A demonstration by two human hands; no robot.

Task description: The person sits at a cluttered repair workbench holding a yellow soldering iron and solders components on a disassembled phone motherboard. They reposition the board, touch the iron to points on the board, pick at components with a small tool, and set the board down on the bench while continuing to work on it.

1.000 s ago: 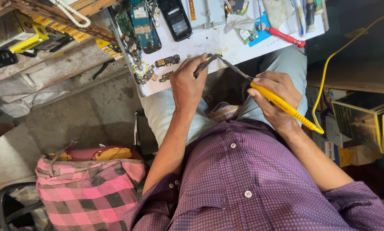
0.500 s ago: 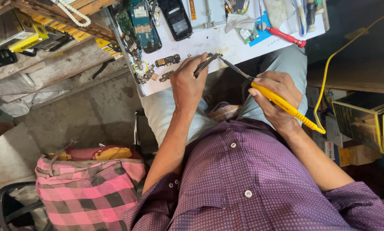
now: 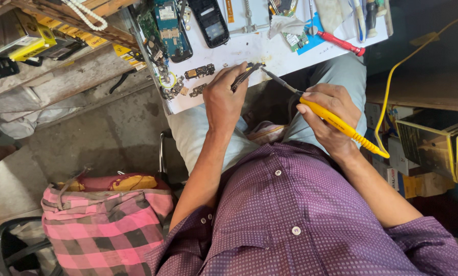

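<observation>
My left hand [image 3: 224, 99] pinches dark tweezers [image 3: 245, 75] whose tips reach a tiny part at the near edge of the white work board [image 3: 249, 48]. My right hand [image 3: 328, 115] grips a yellow-handled soldering iron [image 3: 341, 125]; its thin metal tip [image 3: 276, 80] points toward the tweezer tips and nearly meets them. The iron's yellow cord [image 3: 392, 92] loops off to the right. Small circuit pieces [image 3: 198, 71] lie on the board just left of my left hand.
On the board lie a blue phone circuit board [image 3: 170, 25], a black phone shell [image 3: 211, 20], a red-handled tool [image 3: 341, 43] and crumpled tissue [image 3: 285, 23]. A pink checked bag [image 3: 104, 225] sits low left. Cluttered wooden shelves [image 3: 50, 46] stand left, boxes [image 3: 428, 148] right.
Almost nothing differs: both hands keep their grip, and the iron tip stays close to the tweezer tips at the board's edge.
</observation>
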